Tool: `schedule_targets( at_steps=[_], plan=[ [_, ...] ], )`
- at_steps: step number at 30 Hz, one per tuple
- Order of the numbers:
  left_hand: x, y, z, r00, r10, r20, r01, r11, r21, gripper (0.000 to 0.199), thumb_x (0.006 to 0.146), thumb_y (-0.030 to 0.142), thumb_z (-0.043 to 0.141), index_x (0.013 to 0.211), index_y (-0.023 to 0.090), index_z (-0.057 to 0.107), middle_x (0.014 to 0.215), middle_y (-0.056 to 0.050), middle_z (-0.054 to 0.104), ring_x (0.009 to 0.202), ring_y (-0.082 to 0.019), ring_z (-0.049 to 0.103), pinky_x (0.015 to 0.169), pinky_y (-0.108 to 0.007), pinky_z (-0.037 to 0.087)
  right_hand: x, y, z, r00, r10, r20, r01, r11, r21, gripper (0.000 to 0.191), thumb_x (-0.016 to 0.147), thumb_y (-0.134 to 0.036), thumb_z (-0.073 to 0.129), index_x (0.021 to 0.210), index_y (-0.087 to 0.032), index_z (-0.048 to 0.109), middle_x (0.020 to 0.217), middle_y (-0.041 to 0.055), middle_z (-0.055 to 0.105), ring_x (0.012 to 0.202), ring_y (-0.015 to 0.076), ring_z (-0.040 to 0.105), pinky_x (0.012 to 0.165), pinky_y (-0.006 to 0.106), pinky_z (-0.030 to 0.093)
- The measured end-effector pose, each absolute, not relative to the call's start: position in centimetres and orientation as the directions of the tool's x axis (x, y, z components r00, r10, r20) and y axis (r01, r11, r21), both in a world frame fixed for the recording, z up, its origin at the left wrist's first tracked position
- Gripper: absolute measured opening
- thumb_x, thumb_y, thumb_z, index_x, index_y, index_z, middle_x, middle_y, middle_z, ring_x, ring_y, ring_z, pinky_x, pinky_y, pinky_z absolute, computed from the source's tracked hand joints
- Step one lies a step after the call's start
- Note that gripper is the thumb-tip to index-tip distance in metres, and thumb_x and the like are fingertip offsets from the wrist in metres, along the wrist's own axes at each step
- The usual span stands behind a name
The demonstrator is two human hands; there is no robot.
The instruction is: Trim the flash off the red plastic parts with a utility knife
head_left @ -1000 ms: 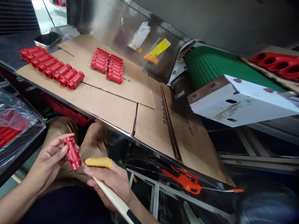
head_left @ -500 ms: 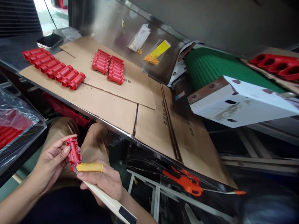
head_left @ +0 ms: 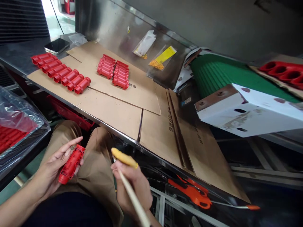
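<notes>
My left hand [head_left: 53, 167] holds a red plastic tube-shaped part [head_left: 72, 164] above my lap. The part lies tilted across the fingers, and its slotted, open-framed side faces up. To the right, my right hand [head_left: 133, 183] grips a knife [head_left: 132, 197] by its long cream handle. A yellow finger cot [head_left: 124, 157] covers one finger of that hand. Only a little of the metal tip shows beside the finger, and it is apart from the red part.
Red parts stand in a slanting row [head_left: 63, 74] and two stacked groups [head_left: 105, 66] on cardboard [head_left: 113, 110]. Orange-handled scissors [head_left: 196, 195] hang below the table edge. A green conveyor [head_left: 213, 72] is at right; a plastic-lined bin [head_left: 42, 124] of red parts is at left.
My right hand with the knife has moved right, away from the red part. In my left hand the part has turned, so its open-framed side now shows. The view has shifted slightly.
</notes>
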State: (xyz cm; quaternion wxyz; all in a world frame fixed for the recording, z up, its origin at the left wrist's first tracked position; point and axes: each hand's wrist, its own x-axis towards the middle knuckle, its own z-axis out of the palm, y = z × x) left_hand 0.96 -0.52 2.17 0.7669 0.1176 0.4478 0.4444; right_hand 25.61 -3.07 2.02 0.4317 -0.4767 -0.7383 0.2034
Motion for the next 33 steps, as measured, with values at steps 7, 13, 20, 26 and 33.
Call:
schedule_targets(
  at_steps=[7, 13, 20, 26, 33],
  plan=[
    [1.1, -0.2, 2.1, 0.332, 0.716, -0.614, -0.573, 0.670, 0.471, 0.055, 0.093, 0.042, 0.091, 0.141, 0.019, 0.078, 0.086, -0.012, 0.079, 0.073, -0.020, 0.070, 0.057, -0.022, 0.046, 23.5, 0.0, 2.7, -0.087, 0.996, -0.003, 0.234, 0.018, -0.972, 0.019, 0.110, -0.031, 0.061, 0.110, -0.023, 0.077, 0.092, 0.0045, 0.076, 0.075, 0.0171, 0.071, 0.069, 0.029, 0.059],
    [0.8, 0.0, 1.5, 0.410, 0.682, -0.605, -0.528, 0.719, 0.453, 0.065, 0.085, 0.052, 0.096, 0.138, 0.019, 0.081, 0.077, -0.015, 0.079, 0.056, -0.014, 0.057, 0.050, -0.020, 0.032, 21.4, 1.5, 2.5, -0.211, 0.957, -0.197, 0.133, -0.171, -0.976, 0.027, 0.100, -0.042, 0.074, 0.084, -0.020, 0.073, 0.072, -0.0012, 0.065, 0.064, 0.0120, 0.060, 0.061, 0.023, 0.049],
    [-0.4, -0.3, 2.0, 0.438, 0.605, -0.665, -0.531, 0.771, 0.352, 0.065, 0.074, 0.062, 0.101, 0.126, 0.023, 0.091, 0.062, -0.006, 0.065, 0.053, -0.007, 0.030, 0.048, -0.020, 0.019, 21.4, 1.4, 2.6, -0.160, 0.940, -0.302, 0.074, -0.293, -0.953, 0.041, 0.098, -0.056, 0.077, 0.081, -0.021, 0.065, 0.066, -0.0038, 0.059, 0.052, 0.0090, 0.048, 0.046, 0.020, 0.036],
    [0.1, 0.0, 1.8, 0.372, 0.641, -0.672, -0.563, 0.731, 0.385, 0.058, 0.069, 0.056, 0.105, 0.113, 0.019, 0.095, 0.059, -0.003, 0.057, 0.056, -0.008, 0.029, 0.048, -0.020, 0.021, 21.4, 1.2, 2.3, -0.160, 0.950, -0.269, 0.092, -0.257, -0.962, 0.045, 0.101, -0.061, 0.074, 0.082, -0.021, 0.066, 0.063, -0.0053, 0.054, 0.051, 0.0088, 0.046, 0.044, 0.019, 0.033],
    [-0.4, -0.1, 0.8, 0.464, 0.635, -0.618, -0.572, 0.747, 0.338, 0.044, 0.086, 0.050, 0.093, 0.116, 0.018, 0.094, 0.058, 0.003, 0.040, 0.056, -0.008, 0.019, 0.048, -0.019, 0.020, 21.4, 0.9, 2.1, -0.195, 0.954, -0.228, 0.102, -0.212, -0.972, 0.048, 0.104, -0.065, 0.071, 0.084, -0.021, 0.068, 0.061, -0.0050, 0.055, 0.051, 0.0096, 0.046, 0.045, 0.020, 0.035]
  ],
)
